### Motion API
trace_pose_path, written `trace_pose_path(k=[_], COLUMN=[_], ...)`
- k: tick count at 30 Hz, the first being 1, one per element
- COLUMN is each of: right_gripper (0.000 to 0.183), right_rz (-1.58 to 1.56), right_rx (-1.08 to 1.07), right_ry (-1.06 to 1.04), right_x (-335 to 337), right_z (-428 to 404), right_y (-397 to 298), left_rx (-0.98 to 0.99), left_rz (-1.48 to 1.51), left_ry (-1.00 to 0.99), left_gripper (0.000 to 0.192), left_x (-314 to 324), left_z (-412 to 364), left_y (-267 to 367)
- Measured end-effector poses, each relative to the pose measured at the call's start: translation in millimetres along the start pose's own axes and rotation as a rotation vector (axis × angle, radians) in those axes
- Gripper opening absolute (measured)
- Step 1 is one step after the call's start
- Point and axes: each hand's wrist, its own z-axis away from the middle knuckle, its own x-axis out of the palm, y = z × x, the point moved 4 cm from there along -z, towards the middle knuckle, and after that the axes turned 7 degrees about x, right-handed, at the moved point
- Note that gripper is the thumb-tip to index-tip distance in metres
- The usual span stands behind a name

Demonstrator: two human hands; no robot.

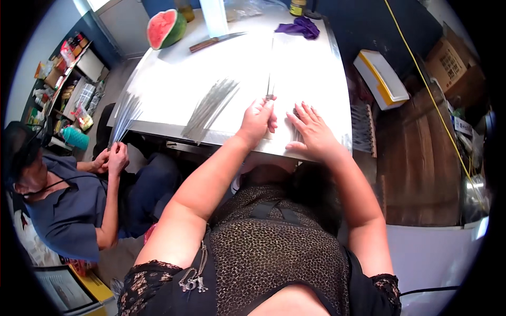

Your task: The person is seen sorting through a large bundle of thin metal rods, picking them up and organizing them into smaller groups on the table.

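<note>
My left hand (257, 118) pinches a few thin, long strips (270, 85) that point away from me over the white table (253, 55). The glare washes out their far ends. Palm down near the table's front right edge, my right hand (310, 132) has its fingers spread. Beneath it, partly hidden, lie some short grey pieces (297, 135); I cannot tell what they are. To the left of my left hand, a fanned bundle of thin grey strips (209, 108) rests on the table, its near ends reaching over the front edge.
A seated co-worker (75, 189) at the left holds another strip bundle (124, 118). On the table are a cut watermelon (167, 29), a long knife (205, 44), a purple cloth (300, 28) and a jar (297, 8). A white-and-yellow box (381, 79) and a cardboard box (450, 65) stand right.
</note>
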Motion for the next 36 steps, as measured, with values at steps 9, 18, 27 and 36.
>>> trace_pose_path(k=[9, 18, 27, 36], right_gripper=[0.091, 0.09, 0.091, 0.09], right_rz=[-0.031, -0.011, 0.004, -0.051], right_rx=[0.07, 0.113, 0.079, 0.143], right_ry=[0.03, -0.036, -0.058, 0.048], right_x=[-2.3, 11.6, 4.4, 6.7], right_z=[-11.8, -15.3, 4.8, 3.6], right_y=[-8.2, -5.2, 0.8, 4.6], left_rx=[0.036, -0.011, 0.028, -0.016], left_rz=[-0.055, -0.036, -0.017, -0.018], left_ry=[0.0, 0.029, -0.005, 0.005], left_gripper=[0.026, 0.026, 0.025, 0.024], left_x=[2.0, -2.1, 1.0, 0.5], left_z=[-10.1, -3.0, 1.4, -3.2], left_y=[8.7, 3.0, 5.0, 0.5])
